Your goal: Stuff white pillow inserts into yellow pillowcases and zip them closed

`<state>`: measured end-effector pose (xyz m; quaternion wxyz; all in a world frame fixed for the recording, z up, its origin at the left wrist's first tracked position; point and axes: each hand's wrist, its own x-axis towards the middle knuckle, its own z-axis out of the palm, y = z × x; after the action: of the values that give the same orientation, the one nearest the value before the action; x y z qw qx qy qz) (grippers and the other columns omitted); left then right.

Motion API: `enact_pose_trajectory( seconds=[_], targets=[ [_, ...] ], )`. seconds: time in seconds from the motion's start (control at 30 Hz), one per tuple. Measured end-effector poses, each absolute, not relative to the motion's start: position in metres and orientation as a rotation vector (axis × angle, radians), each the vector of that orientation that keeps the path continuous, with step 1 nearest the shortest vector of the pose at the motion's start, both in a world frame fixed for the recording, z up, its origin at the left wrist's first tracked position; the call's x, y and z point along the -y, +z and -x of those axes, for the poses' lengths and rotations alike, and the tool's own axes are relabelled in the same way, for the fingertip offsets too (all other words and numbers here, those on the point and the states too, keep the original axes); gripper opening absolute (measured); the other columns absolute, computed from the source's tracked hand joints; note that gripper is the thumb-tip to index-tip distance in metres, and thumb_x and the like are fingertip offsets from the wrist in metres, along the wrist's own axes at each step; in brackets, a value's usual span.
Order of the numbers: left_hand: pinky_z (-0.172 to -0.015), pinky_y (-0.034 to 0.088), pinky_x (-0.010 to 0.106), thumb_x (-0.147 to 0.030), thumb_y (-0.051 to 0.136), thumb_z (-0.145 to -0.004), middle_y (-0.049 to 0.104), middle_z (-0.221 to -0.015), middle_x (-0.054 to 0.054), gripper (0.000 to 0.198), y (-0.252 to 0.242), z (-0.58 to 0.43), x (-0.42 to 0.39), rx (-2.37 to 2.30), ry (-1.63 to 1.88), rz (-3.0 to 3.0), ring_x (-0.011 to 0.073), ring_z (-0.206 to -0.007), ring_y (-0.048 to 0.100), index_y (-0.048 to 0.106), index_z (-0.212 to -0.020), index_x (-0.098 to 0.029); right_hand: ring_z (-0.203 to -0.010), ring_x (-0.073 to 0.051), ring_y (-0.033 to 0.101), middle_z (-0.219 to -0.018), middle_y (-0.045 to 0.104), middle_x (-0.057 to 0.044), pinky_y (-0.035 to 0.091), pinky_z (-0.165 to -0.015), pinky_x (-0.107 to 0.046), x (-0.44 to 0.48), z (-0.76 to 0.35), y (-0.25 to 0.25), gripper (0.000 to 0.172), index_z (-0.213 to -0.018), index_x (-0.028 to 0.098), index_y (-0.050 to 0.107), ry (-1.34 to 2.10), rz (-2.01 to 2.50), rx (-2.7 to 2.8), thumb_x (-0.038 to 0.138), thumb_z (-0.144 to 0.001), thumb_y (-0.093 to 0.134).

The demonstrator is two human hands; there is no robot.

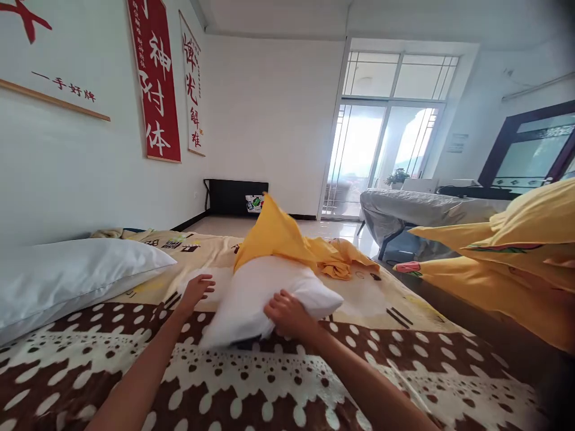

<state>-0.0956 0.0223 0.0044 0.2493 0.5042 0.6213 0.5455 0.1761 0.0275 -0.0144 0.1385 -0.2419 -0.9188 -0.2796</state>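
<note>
A white pillow (251, 293) lies in front of me, its far end inside a yellow pillowcase (274, 236). The pillowcase rises to a point at the left and trails in crumpled folds to the right. My right hand (287, 312) has its fingers curled on the pillow's near edge, gripping it. To the left of the pillow, my left hand (197, 291) is held apart from it, fingers loosely spread with nothing in them. The pillow's near left corner is smeared by motion. Beneath everything is a brown and cream patterned blanket (386, 359).
Another white pillow (81, 272) lies at the left by the wall. Yellow bedding (503, 269) is piled at the right. Beyond the bed stand a plastic-covered table (404, 206) and a black folded panel (229, 197) against the wall. Glass sliding doors (377, 149) are at the back.
</note>
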Motion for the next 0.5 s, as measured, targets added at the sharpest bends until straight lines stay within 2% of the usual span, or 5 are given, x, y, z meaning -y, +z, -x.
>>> enact_pose_trajectory(
  seconds=[0.07,0.13,0.27,0.33,0.5],
  targets=[
    [-0.059,0.047,0.031,-0.049,0.055,-0.073,0.070,-0.077,0.009,0.036,-0.012,0.122,-0.028,-1.724,1.436,-1.345,0.0215,-0.066,0.067,0.059,-0.082,-0.015,-0.071,-0.018,0.051,-0.076,0.061,-0.007,0.039,-0.068,-0.032,-0.029,-0.171,-0.052,0.003,-0.078,0.017,0.056,-0.781,0.744,2.804,0.016,-0.079,0.054],
    [-0.059,0.046,0.030,-0.048,0.052,-0.070,0.071,-0.081,0.011,0.037,-0.020,0.136,-0.042,-1.724,1.410,-1.377,0.0228,-0.069,0.068,0.059,-0.085,-0.015,-0.075,-0.020,0.054,-0.079,0.063,-0.008,0.041,-0.070,-0.033,-0.033,-0.176,-0.070,0.006,-0.084,0.016,0.058,-0.711,0.772,2.864,0.020,-0.081,0.056],
    [-0.069,0.048,0.033,-0.043,0.051,-0.074,0.071,-0.086,0.010,0.033,-0.025,0.111,-0.074,-1.607,1.344,-1.603,0.0223,-0.077,0.067,0.062,-0.089,-0.015,-0.076,-0.016,0.057,-0.081,0.064,-0.002,0.042,-0.073,-0.028,-0.058,-0.203,-0.045,0.023,-0.087,0.021,0.061,-0.235,0.812,2.884,0.043,-0.083,0.059],
    [-0.075,0.048,0.033,-0.040,0.051,-0.077,0.071,-0.086,0.008,0.029,-0.026,0.078,-0.081,-1.510,1.293,-1.748,0.0215,-0.080,0.065,0.064,-0.089,-0.017,-0.079,-0.016,0.058,-0.085,0.065,0.000,0.042,-0.075,-0.027,-0.081,-0.216,-0.020,0.025,-0.091,0.024,0.062,-0.097,1.034,2.717,0.047,-0.085,0.056],
    [-0.087,0.044,0.037,-0.027,0.052,-0.080,0.067,-0.095,0.006,0.017,-0.032,0.000,-0.065,-1.328,1.124,-2.167,0.0234,-0.094,0.058,0.066,-0.088,-0.022,-0.111,-0.024,0.052,-0.114,0.062,-0.012,0.034,-0.092,-0.034,-0.139,-0.233,0.003,0.032,-0.116,0.020,0.057,-0.196,1.627,2.044,0.028,-0.086,0.053]
  ],
)
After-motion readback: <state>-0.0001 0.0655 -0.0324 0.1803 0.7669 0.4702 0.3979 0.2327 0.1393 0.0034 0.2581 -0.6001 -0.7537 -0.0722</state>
